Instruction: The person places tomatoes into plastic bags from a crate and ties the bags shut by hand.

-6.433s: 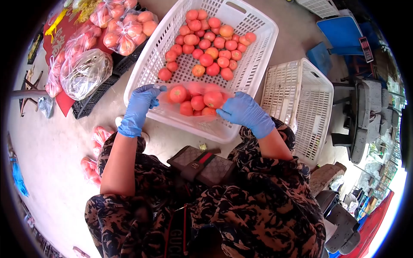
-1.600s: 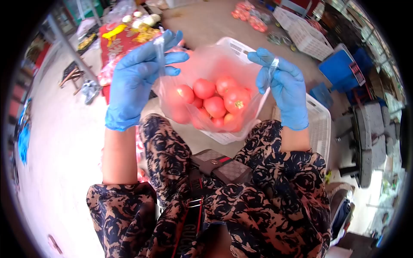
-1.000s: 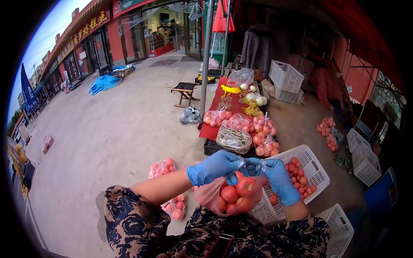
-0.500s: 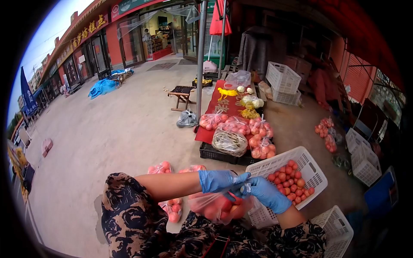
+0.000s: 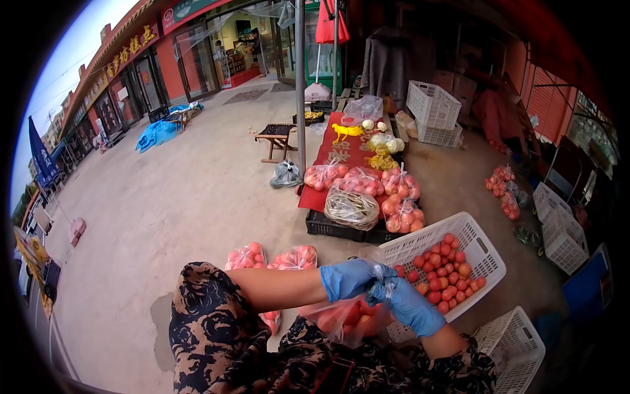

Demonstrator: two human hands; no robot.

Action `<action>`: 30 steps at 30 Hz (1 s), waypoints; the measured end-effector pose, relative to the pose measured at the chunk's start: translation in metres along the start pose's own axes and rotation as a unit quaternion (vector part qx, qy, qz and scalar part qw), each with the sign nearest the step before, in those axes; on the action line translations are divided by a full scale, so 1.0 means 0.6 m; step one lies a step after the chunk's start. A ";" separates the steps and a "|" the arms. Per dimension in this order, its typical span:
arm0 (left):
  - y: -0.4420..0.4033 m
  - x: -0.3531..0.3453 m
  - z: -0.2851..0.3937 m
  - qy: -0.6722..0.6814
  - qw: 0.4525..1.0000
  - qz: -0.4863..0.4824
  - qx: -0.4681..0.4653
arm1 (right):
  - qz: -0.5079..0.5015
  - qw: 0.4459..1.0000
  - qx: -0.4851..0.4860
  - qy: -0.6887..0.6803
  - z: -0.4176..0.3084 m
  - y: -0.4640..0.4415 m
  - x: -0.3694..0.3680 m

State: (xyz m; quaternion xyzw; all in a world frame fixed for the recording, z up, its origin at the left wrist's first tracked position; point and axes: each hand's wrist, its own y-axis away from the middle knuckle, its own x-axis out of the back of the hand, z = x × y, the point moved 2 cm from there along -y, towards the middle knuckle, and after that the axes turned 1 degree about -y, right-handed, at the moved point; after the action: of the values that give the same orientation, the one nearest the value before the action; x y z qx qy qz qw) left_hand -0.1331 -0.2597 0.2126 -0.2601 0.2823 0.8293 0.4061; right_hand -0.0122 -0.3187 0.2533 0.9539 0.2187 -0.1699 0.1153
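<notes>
The white crate (image 5: 484,253) lies ahead and to the right. Nearer the person's body, the bag of tomatoes (image 5: 349,320) hangs just below where the left hand (image 5: 351,278) and right hand (image 5: 411,306) meet, neither clearly nearer; each grip is narrow, pinching the bag's gathered top (fingertips partly hidden).

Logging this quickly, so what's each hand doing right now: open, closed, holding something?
Left hand: closed, holding the gathered top of a tomato bag.
Right hand: closed on the same bag's top, right beside the left.
</notes>
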 end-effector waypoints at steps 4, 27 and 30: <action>0.031 0.006 0.015 0.108 0.994 -0.013 -0.027 | 0.153 0.985 0.043 -0.065 0.024 -0.005 0.102; -0.018 0.076 -0.041 -0.407 0.907 0.022 -0.106 | -0.071 0.978 -0.131 -0.145 0.085 -0.020 0.171; -0.014 0.063 -0.040 -0.439 0.895 -0.002 -0.085 | -0.130 0.975 -0.112 -0.140 0.100 -0.033 0.172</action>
State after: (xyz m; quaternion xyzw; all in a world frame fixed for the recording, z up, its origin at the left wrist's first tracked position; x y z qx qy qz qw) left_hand -0.1412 -0.2520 0.1685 0.0957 0.0031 0.8791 0.4669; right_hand 0.0496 -0.2799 0.1569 0.8653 0.3399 -0.2896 0.2278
